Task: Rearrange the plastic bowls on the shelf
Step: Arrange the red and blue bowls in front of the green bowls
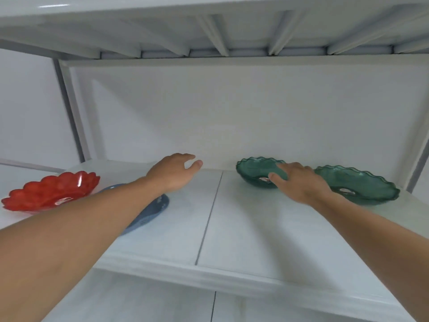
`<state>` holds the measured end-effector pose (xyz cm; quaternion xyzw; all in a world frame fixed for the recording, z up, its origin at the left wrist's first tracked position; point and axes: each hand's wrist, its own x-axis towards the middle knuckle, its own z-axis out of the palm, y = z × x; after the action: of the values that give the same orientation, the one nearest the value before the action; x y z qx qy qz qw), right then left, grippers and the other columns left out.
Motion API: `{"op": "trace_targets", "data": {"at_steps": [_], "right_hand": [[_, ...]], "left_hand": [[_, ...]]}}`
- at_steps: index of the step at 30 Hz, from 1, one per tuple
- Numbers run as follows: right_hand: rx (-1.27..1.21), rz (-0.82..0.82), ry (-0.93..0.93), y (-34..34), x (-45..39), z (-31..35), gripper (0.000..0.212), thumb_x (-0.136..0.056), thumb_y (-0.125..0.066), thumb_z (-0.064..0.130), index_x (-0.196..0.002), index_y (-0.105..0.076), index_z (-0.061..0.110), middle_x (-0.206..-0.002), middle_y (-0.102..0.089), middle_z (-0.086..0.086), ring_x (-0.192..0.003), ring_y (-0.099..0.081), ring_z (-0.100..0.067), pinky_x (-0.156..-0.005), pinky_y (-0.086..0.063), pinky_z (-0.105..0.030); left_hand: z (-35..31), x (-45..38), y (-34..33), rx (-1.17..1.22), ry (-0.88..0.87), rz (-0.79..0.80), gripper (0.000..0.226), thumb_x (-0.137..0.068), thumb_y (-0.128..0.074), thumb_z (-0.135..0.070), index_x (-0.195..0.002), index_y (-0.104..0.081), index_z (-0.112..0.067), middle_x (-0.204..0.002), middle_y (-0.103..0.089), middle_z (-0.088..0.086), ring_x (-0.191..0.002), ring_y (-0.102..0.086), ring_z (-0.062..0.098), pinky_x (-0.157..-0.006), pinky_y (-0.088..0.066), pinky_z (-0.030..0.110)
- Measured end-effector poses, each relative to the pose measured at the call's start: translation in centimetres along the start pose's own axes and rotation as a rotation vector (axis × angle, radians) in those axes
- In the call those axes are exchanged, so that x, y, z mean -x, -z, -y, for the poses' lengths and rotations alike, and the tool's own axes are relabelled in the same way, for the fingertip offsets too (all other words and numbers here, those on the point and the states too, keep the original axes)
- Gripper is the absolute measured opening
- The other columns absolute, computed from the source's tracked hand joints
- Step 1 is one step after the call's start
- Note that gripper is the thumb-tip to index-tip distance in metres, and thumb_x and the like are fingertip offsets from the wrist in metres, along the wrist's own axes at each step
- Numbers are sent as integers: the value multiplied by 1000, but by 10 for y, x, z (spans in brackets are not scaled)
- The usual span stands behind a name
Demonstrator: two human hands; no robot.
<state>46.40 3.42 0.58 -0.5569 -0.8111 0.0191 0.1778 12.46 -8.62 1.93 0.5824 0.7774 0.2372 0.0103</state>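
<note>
Four plastic bowls are seen on a white shelf (232, 228), under another shelf board. At the far left a red bowl (51, 194) with a scalloped rim is set upright. Just beside it, to its right, a blue bowl (151, 210) is largely hidden by the left forearm; whether the two touch cannot be told. On the right half, two green bowls with wavy rims are placed side by side: a smaller green bowl (255, 170) near the back wall and a larger green bowl (362, 184) further right, close together.

The left hand (176, 173) is held above the bare middle of the shelf, its grip released, fingers loosely curved and nothing held. The right hand (299, 182) is stretched to the smaller green bowl, its fingers (282, 167) spread over the near rim and the thumb laid against the outer wall; the grip is not clenched, and whether the bowl is actually grasped cannot be told. The back of this hand overlaps the left edge of the larger green bowl in the view.
</note>
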Motion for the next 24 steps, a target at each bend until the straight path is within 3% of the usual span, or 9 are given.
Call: {"op": "trace_targets", "data": {"at_steps": [8, 24], "right_hand": [[38, 58, 43, -32, 21, 150, 74, -88, -29, 75, -149, -46, 37, -152, -49, -1, -139, -45, -29, -106, -44, -51], [-55, 130, 184, -74, 15, 278, 75, -91, -28, 73, -155, -39, 37, -154, -47, -1, -140, -43, -30, -105, -42, -51]], "left_hand": [[95, 17, 51, -114, -34, 6, 83, -89, -24, -85, -159, -44, -45, -169, -40, -13, -155, -38, 18, -121, -35, 44], [218, 74, 127, -185, 148, -69, 77, -95, -29, -78, -159, -48, -40, -170, -42, -8, -156, -38, 21, -124, -34, 46]]}}
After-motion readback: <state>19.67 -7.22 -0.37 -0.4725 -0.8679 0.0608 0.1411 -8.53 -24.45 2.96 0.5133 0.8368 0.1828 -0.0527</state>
